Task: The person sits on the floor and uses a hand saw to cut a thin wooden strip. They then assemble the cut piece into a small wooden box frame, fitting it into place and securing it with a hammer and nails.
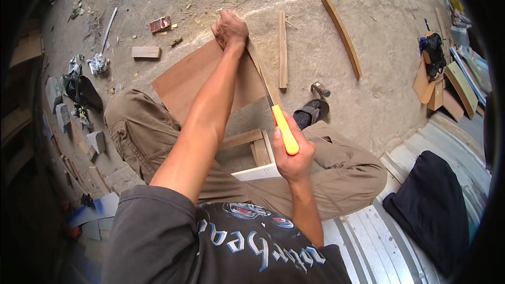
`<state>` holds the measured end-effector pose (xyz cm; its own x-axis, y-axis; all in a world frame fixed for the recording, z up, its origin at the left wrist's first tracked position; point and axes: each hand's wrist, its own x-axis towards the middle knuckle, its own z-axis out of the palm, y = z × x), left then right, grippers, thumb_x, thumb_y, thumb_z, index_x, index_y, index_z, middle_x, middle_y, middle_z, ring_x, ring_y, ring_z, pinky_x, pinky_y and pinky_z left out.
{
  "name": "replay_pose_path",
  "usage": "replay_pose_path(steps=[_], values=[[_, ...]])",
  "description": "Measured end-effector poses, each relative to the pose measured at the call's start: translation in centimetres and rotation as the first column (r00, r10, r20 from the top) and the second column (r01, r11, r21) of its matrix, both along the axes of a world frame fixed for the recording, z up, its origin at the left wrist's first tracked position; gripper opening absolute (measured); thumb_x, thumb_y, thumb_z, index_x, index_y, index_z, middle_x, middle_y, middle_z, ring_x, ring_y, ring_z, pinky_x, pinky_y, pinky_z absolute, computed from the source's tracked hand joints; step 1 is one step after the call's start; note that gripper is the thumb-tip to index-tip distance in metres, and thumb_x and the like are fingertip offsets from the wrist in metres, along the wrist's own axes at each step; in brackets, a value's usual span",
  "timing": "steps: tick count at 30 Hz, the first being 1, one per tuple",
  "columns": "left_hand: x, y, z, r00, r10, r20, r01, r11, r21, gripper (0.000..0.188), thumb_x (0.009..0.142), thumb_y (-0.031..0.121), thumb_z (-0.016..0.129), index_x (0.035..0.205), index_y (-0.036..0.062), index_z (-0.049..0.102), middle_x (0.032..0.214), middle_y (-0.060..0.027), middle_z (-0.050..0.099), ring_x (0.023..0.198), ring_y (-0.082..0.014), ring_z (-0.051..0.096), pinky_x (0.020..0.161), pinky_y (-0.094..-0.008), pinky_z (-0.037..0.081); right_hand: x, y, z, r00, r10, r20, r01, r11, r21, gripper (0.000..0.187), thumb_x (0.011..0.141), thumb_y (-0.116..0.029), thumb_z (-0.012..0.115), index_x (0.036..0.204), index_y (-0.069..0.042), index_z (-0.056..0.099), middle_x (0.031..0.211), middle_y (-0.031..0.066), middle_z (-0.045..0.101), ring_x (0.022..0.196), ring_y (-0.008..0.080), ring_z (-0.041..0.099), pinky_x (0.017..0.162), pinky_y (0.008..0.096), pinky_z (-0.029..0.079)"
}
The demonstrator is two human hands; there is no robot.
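My right hand [295, 155] is wrapped round the yellow handle of a handsaw [284, 129]. Its narrow blade slants away from me along the right edge of a thin brown plywood panel [189, 76]. At the panel's far corner my left hand [230, 27] is closed, its fingers curled over the edge, close to the blade's far end. My left forearm covers part of the panel. Between my legs, at the panel's near side, lies a wooden frame [258, 150] with a white strip, partly hidden by my right hand and trousers.
Wood strips [283, 50] and a longer batten [342, 37] lie on the floor ahead. A hammer [321, 89] rests by my sandalled foot [311, 113]. Left are a short wood block [145, 52] and a red packet [160, 24]. Dark cloth [431, 205] lies on metal sheeting at right.
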<state>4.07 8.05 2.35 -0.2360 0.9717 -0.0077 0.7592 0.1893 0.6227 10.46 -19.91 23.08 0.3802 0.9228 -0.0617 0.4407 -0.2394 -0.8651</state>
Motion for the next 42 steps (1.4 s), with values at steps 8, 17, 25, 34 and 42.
replay_pose_path(steps=[8,17,25,34,42], values=[[0.0,0.1,-0.2,1.000,-0.012,-0.006,0.012,1.000,-0.025,0.032,0.098,0.027,0.039,0.103,0.0008,0.056,0.096,-0.0240,0.066,0.098,-0.0373,0.061,0.094,-0.0446,0.037,0.2,-1.2,0.8,1.000,0.016,0.007,-0.016,1.000,-0.027,0.040,0.088,-0.007,0.066,0.125,0.005,0.059,0.094,0.0225,0.071,0.072,0.0239,0.072,0.063,0.0318,0.055],[0.1,-0.2,0.3,0.999,-0.001,-0.046,0.001,1.000,-0.009,0.030,0.099,0.026,0.039,0.102,0.0014,0.055,0.092,-0.0234,0.067,0.095,-0.0363,0.062,0.091,-0.0427,0.038,-0.3,-0.7,-1.4,1.000,0.006,0.027,-0.008,0.996,0.085,0.040,0.089,-0.009,0.066,0.126,0.003,0.058,0.072,0.0184,0.064,0.053,0.0229,0.064,0.053,0.0340,0.051],[-0.1,-0.3,0.1,0.999,0.004,-0.034,-0.004,1.000,0.001,0.030,0.099,0.026,0.037,0.100,0.0027,0.057,0.092,-0.0222,0.067,0.095,-0.0348,0.062,0.089,-0.0420,0.038,0.0,-0.8,-1.7,0.998,0.024,0.049,-0.027,0.997,0.068,0.040,0.088,-0.006,0.065,0.126,0.003,0.059,0.088,0.0186,0.070,0.063,0.0221,0.070,0.058,0.0315,0.054],[0.0,-0.3,-0.4,1.000,0.008,-0.024,-0.007,1.000,0.010,0.031,0.099,0.026,0.037,0.098,0.0031,0.057,0.090,-0.0205,0.067,0.093,-0.0354,0.062,0.088,-0.0429,0.039,-0.3,-0.3,-2.7,0.997,0.042,0.060,-0.046,0.997,0.065,0.042,0.088,-0.008,0.064,0.128,0.002,0.058,0.095,0.0179,0.072,0.067,0.0246,0.071,0.060,0.0322,0.056],[0.4,-0.2,-0.3,1.000,-0.007,-0.019,0.008,1.000,0.023,0.032,0.099,0.027,0.037,0.102,0.0043,0.060,0.092,-0.0214,0.068,0.091,-0.0365,0.063,0.087,-0.0444,0.040,-0.4,5.1,-4.7,1.000,-0.001,0.013,0.000,0.998,0.058,0.042,0.089,-0.011,0.063,0.130,-0.006,0.059,0.080,0.0200,0.065,0.058,0.0287,0.067,0.053,0.0361,0.051]])
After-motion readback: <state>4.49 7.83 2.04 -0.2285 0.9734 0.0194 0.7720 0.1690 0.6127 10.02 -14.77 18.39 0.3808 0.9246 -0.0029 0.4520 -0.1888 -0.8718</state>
